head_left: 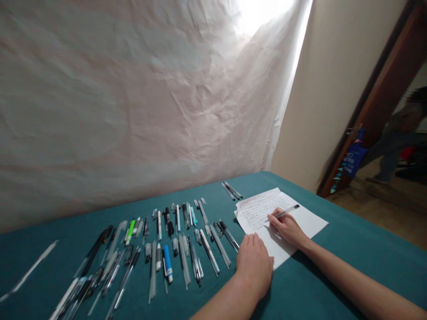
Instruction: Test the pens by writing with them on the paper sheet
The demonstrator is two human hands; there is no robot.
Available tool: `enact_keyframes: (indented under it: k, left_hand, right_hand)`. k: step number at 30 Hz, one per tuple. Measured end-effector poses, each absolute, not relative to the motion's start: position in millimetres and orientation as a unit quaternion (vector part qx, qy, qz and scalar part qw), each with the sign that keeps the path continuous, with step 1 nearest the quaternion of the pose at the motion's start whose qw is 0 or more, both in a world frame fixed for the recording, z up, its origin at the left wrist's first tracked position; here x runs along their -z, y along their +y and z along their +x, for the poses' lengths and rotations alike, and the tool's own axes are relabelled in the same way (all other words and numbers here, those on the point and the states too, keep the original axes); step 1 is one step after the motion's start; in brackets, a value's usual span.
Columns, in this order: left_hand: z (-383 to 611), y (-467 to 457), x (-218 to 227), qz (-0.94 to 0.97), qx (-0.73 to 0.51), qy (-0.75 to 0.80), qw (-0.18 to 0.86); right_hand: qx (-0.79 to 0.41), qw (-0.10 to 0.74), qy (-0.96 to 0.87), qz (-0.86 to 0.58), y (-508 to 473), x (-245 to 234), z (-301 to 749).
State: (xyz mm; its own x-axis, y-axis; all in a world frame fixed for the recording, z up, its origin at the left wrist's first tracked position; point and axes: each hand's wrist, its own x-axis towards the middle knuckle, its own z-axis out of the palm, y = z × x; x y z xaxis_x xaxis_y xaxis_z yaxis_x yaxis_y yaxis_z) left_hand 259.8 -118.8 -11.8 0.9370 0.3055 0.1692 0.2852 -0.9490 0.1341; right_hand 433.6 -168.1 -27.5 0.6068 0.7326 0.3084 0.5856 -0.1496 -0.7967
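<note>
Held in my right hand (286,229) is a clear-barrelled pen (289,210) with a dark end pointing up and to the right. Its tip end is down at the white paper (305,226), beside lines of small handwriting on the upper sheet (260,206). The fingers of that hand are pinched around the barrel. My left hand (254,262) rests palm down at the lower left edge of the paper, thumb out along the edge, its fingertips partly hidden from me. Nothing shows in its grasp.
Many pens and pen parts lie in rows on the green tablecloth (263,180), among them a blue pen (167,263) and a bright green one (130,232). Several pens (232,191) lie behind the paper. A pale sheet (133,111) hangs behind; a person (396,129) stands beyond the doorway.
</note>
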Motion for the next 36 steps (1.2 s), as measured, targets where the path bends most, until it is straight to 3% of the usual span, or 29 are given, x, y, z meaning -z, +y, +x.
enact_keyframes:
  k: [7, 14, 21, 27, 31, 36]
  left_hand:
    - [236.0, -97.5, -15.0, 0.985, -0.12, 0.109, 0.054]
    - [186.6, -37.6, -22.4, 0.958, -0.197, 0.198, 0.065]
    - [162.6, -10.9, -16.2, 0.931, -0.245, 0.251, 0.102]
    - [160.9, -9.8, -9.7, 0.918, -0.265, 0.262, 0.137]
    - [160.4, -9.6, -9.1, 0.903, -0.28, 0.264, 0.193]
    - [165.8, -0.5, -4.8, 0.797, -0.388, 0.298, 0.355]
  right_hand:
    - [-0.067, 0.472, -0.511, -0.715, -155.7, 5.6, 417.5]
    - [-0.053, 0.413, -0.651, -0.635, -71.6, -22.2, 378.0]
    - [-0.05, 0.348, -0.707, -0.614, 34.5, -7.6, 355.6]
    - [-0.053, 0.321, -0.705, -0.631, 59.6, 7.4, 350.5]
    - [-0.053, 0.319, -0.702, -0.635, 50.7, 4.4, 351.1]
    - [-0.047, 0.334, -0.708, -0.621, 19.9, -13.4, 343.7]
